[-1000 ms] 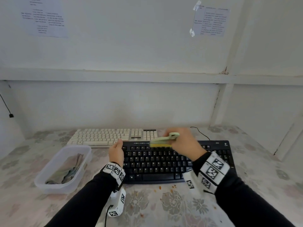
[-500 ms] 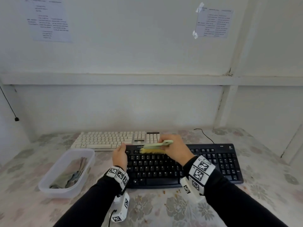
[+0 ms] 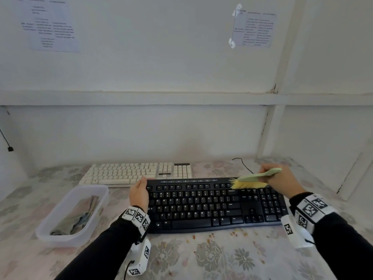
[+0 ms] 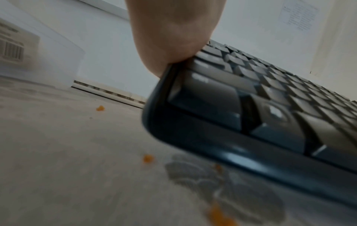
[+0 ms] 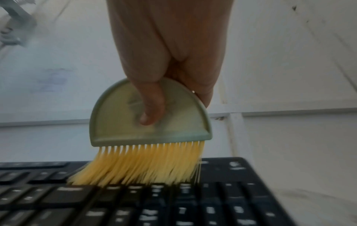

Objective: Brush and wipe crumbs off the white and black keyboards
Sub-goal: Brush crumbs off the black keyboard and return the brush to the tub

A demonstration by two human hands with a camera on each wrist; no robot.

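Note:
The black keyboard (image 3: 212, 203) lies in front of me, its back edge raised off the table as the left wrist view shows (image 4: 251, 114). My left hand (image 3: 139, 194) grips its left end. My right hand (image 3: 280, 179) holds a green brush (image 3: 256, 176) with yellow bristles (image 5: 139, 163) on the top right keys, thumb pressed on the brush's back (image 5: 150, 107). The white keyboard (image 3: 137, 172) lies behind, at the wall. Orange crumbs (image 3: 210, 236) dot the cloth before the black keyboard.
A clear plastic tub (image 3: 72, 215) with a folded cloth inside stands at the left. The flowered tablecloth (image 3: 222, 259) covers the table. A black cable (image 3: 242, 164) runs behind the keyboard. A white wall closes the back.
My right hand has swept the brush from the upper middle of the black keyboard to its upper right. The left hand has kept its grip on the left end.

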